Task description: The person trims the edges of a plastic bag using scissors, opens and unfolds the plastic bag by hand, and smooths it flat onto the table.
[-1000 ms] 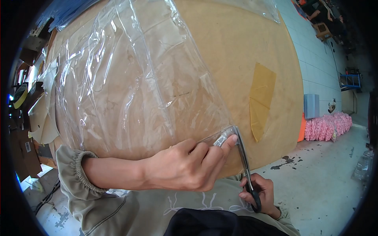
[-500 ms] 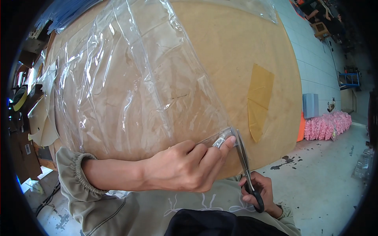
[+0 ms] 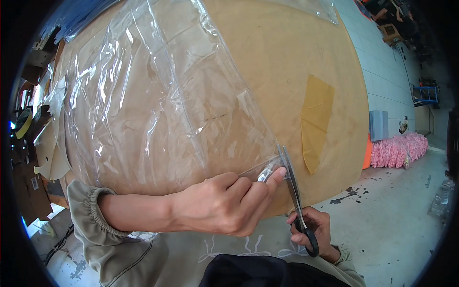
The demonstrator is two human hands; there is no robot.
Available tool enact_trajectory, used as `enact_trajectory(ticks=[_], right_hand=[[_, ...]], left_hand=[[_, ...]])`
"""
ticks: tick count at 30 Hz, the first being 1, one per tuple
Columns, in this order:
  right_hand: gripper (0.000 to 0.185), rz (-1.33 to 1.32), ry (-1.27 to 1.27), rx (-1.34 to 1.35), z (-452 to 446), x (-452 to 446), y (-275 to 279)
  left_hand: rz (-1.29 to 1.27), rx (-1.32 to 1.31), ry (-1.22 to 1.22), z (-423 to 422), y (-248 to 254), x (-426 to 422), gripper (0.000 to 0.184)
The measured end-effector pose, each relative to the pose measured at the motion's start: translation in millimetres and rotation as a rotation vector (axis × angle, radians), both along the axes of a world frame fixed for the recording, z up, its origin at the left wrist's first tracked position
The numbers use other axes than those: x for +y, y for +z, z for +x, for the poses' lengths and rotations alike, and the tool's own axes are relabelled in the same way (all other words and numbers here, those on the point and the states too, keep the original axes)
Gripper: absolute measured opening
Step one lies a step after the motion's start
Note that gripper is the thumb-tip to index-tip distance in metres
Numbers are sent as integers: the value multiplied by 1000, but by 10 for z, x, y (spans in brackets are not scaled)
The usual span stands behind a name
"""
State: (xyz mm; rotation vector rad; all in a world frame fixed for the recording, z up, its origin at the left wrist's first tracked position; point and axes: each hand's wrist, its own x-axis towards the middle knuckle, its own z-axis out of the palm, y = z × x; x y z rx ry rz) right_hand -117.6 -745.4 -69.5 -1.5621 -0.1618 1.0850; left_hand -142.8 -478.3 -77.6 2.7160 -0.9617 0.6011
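Note:
A large sheet of clear plastic film [image 3: 129, 115] lies creased over the brown-covered table. Reaching across from the left, my left hand [image 3: 234, 203] pinches the bunched near corner of the film between thumb and fingers. My right hand [image 3: 314, 230] is low at the table's front edge, its fingers in the dark handles of a pair of scissors [image 3: 295, 191]. The blades point away from me, slightly parted at the tips, right beside my left fingertips and the film's corner. Whether film lies between the blades is hard to make out.
A strip of brown tape [image 3: 317, 124] is stuck on the table covering [image 3: 267, 57] to the right. Blue plastic material [image 3: 79, 19] lies at the far left corner. On the floor at right sit a pink bundle [image 3: 399, 151] and a grey-blue stack [image 3: 378, 125].
The scissors have shifted slightly forward and left, and their tips now reach past the film's corner. My left hand has barely moved and keeps its pinch.

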Motion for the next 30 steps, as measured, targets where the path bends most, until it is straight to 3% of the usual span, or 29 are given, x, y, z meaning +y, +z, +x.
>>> enact_trajectory(ticks=[9, 18, 30], right_hand=[[34, -50, -4, -20, -22, 31, 19], [36, -173, 66, -143, -19, 14, 39], [36, -191, 41, -133, -48, 18, 21]], left_hand=[[-29, 62, -62, -19, 23, 25, 54], [-50, -27, 10, -42, -42, -17, 64], [-88, -41, 9, -36, -56, -26, 60]])
